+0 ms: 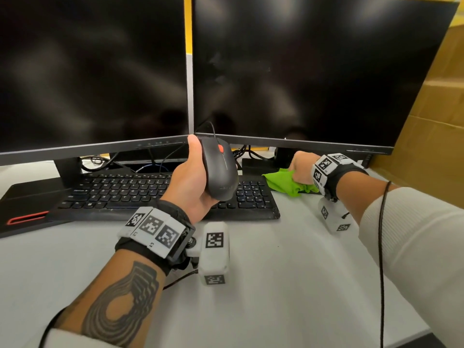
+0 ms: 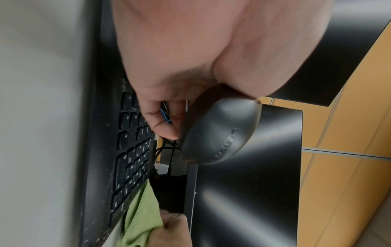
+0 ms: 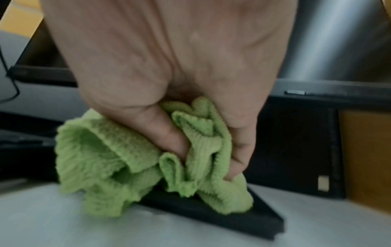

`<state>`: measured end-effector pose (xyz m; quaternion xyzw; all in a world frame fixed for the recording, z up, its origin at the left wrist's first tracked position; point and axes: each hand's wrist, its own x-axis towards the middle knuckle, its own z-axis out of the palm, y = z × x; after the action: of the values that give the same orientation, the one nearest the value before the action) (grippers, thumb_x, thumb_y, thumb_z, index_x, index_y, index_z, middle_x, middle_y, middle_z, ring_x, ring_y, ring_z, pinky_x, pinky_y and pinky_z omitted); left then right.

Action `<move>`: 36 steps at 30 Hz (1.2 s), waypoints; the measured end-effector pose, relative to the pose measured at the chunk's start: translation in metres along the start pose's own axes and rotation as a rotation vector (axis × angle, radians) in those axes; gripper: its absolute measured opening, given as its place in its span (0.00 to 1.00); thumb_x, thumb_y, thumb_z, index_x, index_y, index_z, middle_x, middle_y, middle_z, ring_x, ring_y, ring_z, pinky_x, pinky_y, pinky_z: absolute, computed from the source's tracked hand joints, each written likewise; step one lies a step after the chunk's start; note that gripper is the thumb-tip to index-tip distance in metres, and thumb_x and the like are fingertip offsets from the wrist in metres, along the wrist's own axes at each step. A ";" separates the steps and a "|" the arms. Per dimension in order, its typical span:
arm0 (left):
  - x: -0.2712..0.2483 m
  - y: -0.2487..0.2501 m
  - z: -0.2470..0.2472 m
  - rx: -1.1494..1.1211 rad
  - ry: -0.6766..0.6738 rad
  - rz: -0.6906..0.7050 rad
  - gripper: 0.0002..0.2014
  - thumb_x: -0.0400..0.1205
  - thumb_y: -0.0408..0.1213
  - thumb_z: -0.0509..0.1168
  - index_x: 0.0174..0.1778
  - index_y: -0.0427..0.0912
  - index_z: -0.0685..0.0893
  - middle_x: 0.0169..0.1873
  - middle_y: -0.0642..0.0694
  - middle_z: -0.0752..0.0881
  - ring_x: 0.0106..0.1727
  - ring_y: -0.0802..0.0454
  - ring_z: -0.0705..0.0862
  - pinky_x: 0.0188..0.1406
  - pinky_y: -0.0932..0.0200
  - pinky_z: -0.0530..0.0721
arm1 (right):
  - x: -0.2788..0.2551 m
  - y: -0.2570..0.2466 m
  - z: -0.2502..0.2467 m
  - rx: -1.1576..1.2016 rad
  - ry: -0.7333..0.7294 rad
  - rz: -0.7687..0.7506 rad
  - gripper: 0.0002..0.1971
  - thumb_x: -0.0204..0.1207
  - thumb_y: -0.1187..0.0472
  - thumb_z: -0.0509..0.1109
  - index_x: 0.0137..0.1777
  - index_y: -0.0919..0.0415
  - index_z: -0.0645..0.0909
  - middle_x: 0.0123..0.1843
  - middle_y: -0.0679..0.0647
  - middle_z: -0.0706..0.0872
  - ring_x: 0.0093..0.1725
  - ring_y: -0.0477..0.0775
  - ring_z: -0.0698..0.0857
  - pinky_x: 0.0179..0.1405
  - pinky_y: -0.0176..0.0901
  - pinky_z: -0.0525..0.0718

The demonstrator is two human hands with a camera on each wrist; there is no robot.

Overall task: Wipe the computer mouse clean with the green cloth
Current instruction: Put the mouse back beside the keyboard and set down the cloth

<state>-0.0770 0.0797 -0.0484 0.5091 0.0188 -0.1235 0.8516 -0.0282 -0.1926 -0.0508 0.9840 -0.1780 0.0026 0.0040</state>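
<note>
A black wired computer mouse [image 1: 221, 169] with an orange scroll wheel is held up above the keyboard by my left hand [image 1: 194, 177], thumb along its left side. In the left wrist view the mouse [image 2: 220, 132] shows its rounded rear end, with my fingers [image 2: 162, 127] curled under it. My right hand [image 1: 301, 167] grips the crumpled green cloth [image 1: 288, 183] at the back right of the desk. In the right wrist view the cloth [image 3: 131, 160] is bunched between thumb and fingers [image 3: 167, 133], resting partly on a flat black pad [image 3: 211, 215].
Two dark monitors [image 1: 301, 71] stand close behind the hands. A black keyboard [image 1: 140, 194] lies under the left hand. Cables [image 1: 251, 151] run beneath the screens. A cardboard box [image 1: 431, 121] stands at the right. The white desk [image 1: 288, 272] lies in front.
</note>
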 end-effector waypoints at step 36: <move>0.005 0.000 -0.007 -0.040 -0.035 0.012 0.30 0.87 0.69 0.58 0.66 0.46 0.87 0.56 0.45 0.96 0.57 0.44 0.95 0.55 0.46 0.92 | -0.043 0.010 -0.044 0.356 0.040 0.032 0.04 0.74 0.69 0.68 0.38 0.66 0.82 0.32 0.60 0.82 0.30 0.60 0.83 0.29 0.40 0.79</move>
<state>-0.0715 0.0849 -0.0531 0.4899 0.0035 -0.1270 0.8625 -0.0723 -0.1865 -0.0070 0.9659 -0.1903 0.0535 -0.1669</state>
